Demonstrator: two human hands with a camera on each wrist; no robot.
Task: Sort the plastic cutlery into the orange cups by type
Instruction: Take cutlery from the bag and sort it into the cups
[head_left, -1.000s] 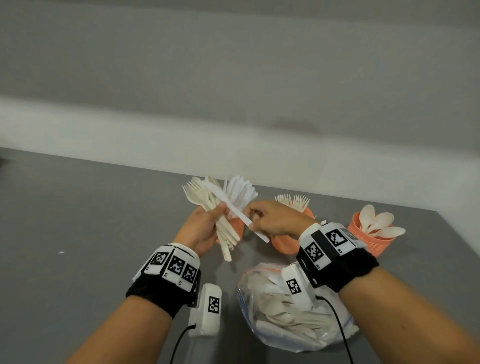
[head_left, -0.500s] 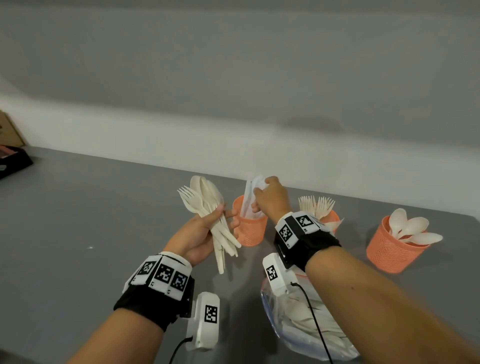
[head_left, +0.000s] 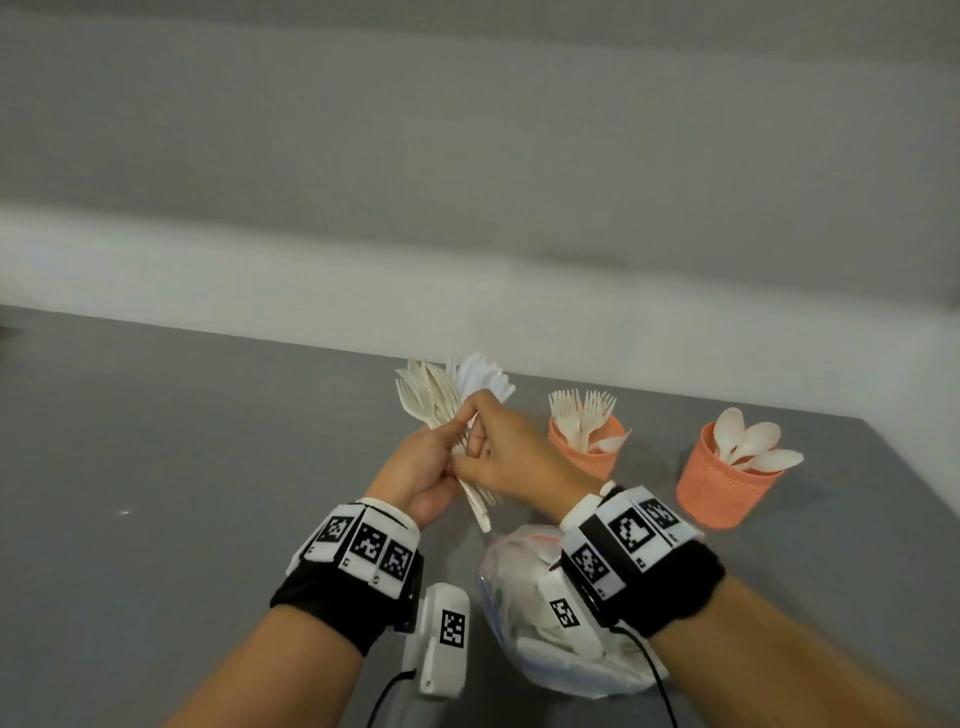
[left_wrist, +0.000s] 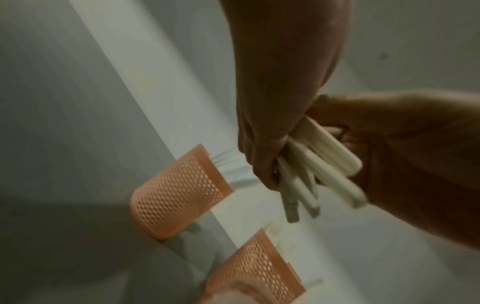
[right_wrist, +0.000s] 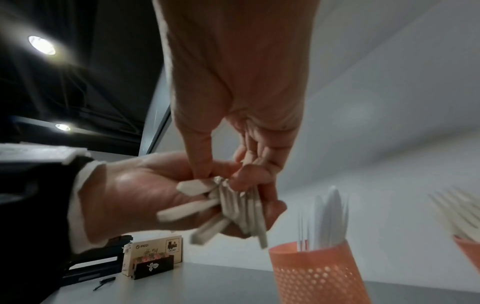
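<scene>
My left hand (head_left: 428, 460) grips a bundle of cream forks and spoons (head_left: 428, 397) by the handles, heads up. My right hand (head_left: 470, 441) meets it and pinches one handle (right_wrist: 193, 188) in the bundle; its type is hidden. Behind the hands, white knives (head_left: 483, 379) stand in an orange mesh cup (right_wrist: 317, 271) whose body is hidden in the head view. The middle orange cup (head_left: 587, 447) holds forks. The right orange cup (head_left: 719, 486) holds spoons. The wrist views show the handle ends (left_wrist: 327, 164) sticking out below my left fist.
A clear plastic bag (head_left: 540, 644) of more white cutlery lies under my right wrist. The grey table (head_left: 182, 467) ends at a pale wall behind the cups. A small card box (right_wrist: 155, 253) and dark gear sit far left.
My right hand held a knife at the bundle, put it into the left cup half a second ago, and has now come back to pinch another piece in the bundle.
</scene>
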